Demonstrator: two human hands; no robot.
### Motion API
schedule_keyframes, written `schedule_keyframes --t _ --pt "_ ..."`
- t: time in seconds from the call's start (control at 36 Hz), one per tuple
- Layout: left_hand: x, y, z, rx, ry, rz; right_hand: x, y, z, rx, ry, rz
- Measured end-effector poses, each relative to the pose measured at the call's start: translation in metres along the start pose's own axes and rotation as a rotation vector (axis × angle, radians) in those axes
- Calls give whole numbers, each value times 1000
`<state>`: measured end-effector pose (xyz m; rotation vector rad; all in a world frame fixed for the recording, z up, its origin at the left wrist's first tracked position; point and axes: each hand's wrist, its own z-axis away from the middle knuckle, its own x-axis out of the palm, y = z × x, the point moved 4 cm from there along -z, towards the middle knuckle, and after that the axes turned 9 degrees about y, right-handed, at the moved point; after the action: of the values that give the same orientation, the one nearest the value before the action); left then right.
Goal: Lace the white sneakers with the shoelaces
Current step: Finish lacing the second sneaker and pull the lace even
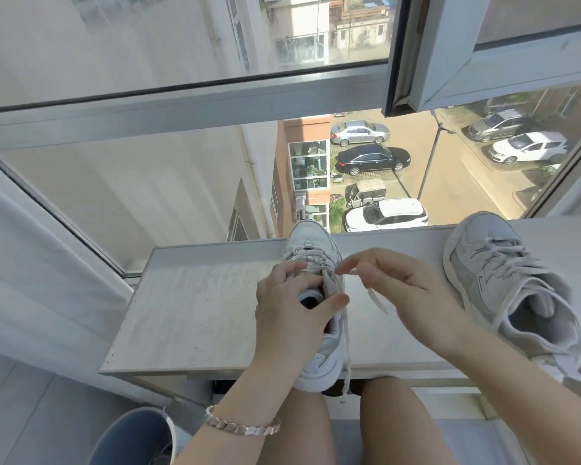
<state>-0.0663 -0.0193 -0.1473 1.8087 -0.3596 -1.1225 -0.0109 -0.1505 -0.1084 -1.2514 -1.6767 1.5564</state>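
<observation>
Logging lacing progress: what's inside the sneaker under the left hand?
In the sneaker, only a dark patch of the opening shows between thumb and fingers; the left hand gripping it covers the rest.

Centre sneaker (311, 236): white, low-top, upright on the bench (198, 313), toe toward the window, heel overhanging the near edge, laced partway up; shoelace (347, 344): white, flat, one end trailing down past the heel, the other lifted rightward; second sneaker (503, 283): white-grey, upright at far right, laces crossed over the tongue.
</observation>
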Motion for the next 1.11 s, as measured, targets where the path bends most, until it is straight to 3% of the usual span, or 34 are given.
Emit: schedule_keyframes --t 0.14,0.31,0.42,0.61,0.86,1.0,1.11 --pt "-2 -1 2 -14 17 12 -9 8 14 77 -70 -31" --pt "0 -4 2 -65 12 24 -15 32 2 411 78 -48" --pt "-1 -3 3 -75 21 25 2 45 -3 658 -159 86" --pt "-1 -3 3 -74 12 17 10 44 -15 442 -232 351" --pt "-3 0 3 -82 -14 42 7 52 -6 551 -235 254" --pt "-3 0 3 -90 -23 13 -21 19 -20 385 23 3" --pt "1 6 6 -84 -47 -10 -34 -24 -20 261 -3 -249"
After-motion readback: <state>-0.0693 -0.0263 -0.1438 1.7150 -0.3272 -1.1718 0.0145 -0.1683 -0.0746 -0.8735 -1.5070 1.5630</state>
